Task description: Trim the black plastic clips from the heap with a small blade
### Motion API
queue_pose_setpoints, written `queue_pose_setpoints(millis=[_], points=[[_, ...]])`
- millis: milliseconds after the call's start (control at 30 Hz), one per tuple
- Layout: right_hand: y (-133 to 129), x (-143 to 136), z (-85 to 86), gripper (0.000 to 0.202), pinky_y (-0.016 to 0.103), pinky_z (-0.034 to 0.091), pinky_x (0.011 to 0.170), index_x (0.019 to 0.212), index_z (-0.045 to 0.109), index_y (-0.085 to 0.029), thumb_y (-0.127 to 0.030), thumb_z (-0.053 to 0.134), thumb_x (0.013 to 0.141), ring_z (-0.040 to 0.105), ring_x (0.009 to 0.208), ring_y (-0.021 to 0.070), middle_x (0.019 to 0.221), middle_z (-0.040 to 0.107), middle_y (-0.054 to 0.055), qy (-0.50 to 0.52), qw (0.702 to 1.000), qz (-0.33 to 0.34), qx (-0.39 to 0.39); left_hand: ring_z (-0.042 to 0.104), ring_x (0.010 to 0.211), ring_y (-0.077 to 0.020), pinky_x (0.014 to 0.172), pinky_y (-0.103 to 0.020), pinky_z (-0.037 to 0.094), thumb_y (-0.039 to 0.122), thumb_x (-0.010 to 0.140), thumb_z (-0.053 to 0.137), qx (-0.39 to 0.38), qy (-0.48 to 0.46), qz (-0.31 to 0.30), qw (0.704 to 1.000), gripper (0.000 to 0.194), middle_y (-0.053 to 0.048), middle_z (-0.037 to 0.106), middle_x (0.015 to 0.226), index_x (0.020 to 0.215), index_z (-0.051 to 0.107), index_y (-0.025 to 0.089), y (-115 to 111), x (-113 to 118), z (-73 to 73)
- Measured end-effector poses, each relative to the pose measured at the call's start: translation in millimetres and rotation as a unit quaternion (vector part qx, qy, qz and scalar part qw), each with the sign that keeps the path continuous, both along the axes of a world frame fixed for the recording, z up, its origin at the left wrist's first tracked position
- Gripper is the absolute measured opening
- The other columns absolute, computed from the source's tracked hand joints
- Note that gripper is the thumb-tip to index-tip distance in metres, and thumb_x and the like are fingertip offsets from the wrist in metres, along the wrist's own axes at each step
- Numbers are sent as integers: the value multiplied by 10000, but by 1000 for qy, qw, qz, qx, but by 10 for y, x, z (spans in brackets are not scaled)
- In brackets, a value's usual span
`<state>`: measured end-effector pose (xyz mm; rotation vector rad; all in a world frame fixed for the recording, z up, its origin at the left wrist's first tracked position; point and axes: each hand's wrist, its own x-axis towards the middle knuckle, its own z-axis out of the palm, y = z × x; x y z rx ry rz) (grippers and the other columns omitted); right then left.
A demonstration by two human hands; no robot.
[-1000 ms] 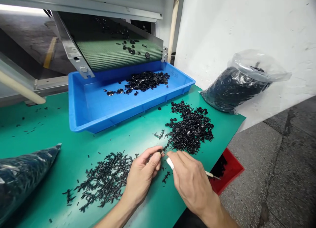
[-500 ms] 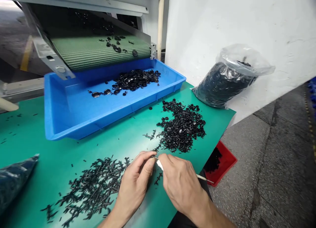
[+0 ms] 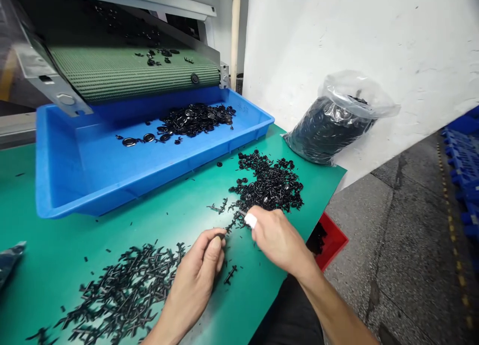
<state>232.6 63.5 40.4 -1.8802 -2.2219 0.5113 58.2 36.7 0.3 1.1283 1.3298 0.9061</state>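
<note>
My left hand point(image 3: 196, 267) is closed, thumb and fingers pinching a small black plastic part point(image 3: 220, 235), mostly covered by the fingertips. Over the near edge of a pile of small black pieces point(image 3: 271, 183), my right hand point(image 3: 282, 243) is closed round a thin metal-tipped tool point(image 3: 243, 213); a white wrapping point(image 3: 251, 220) shows by the thumb. A branched black sprue point(image 3: 230, 274) lies on the green tabletop between the wrists. Left of my left hand spreads a heap of black sprues point(image 3: 127, 290).
A blue tray point(image 3: 149, 185) holding black round parts stands below a green conveyor belt point(image 3: 130, 73). A clear bag point(image 3: 333, 123) of black parts leans on the white wall. A red bin point(image 3: 335, 240) sits lower right, and another bag point(image 3: 11, 265) is at the left edge.
My right hand has moved up and away from the left, taking the tool tip to the pile's edge. The view has shifted slightly right. Parts on the belt have advanced.
</note>
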Motion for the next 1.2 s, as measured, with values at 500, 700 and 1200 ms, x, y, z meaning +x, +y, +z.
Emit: queue_pose_setpoints(millis=[500,700,1200], points=[[516,18,49,233,273,343,580,891,664,-177,-142,438,935,593,725,166,888,614,60,-127,989,29,64,285,433,-60,413,-214,200,397,923,505,-81,-270,31,959,286,13,586,681,788,633,180,73,-77,23],[98,-67,163,202,262,331,615,891,638,-226,-212,451,965,547,703,122,846,583,-10,-11,995,62,79,322,461,-76,448,-217,208,452,890,607,-57,-191,-2,980,274,40,542,597,878,666,185,61,-49,-44],[-427,-216,-44,400,327,459,702,1202,561,-159,-33,331,899,629,807,218,922,659,70,98,988,66,96,367,551,-85,476,-226,245,417,882,649,-53,-208,1,977,369,-29,627,830,1170,642,187,42,-71,-100]])
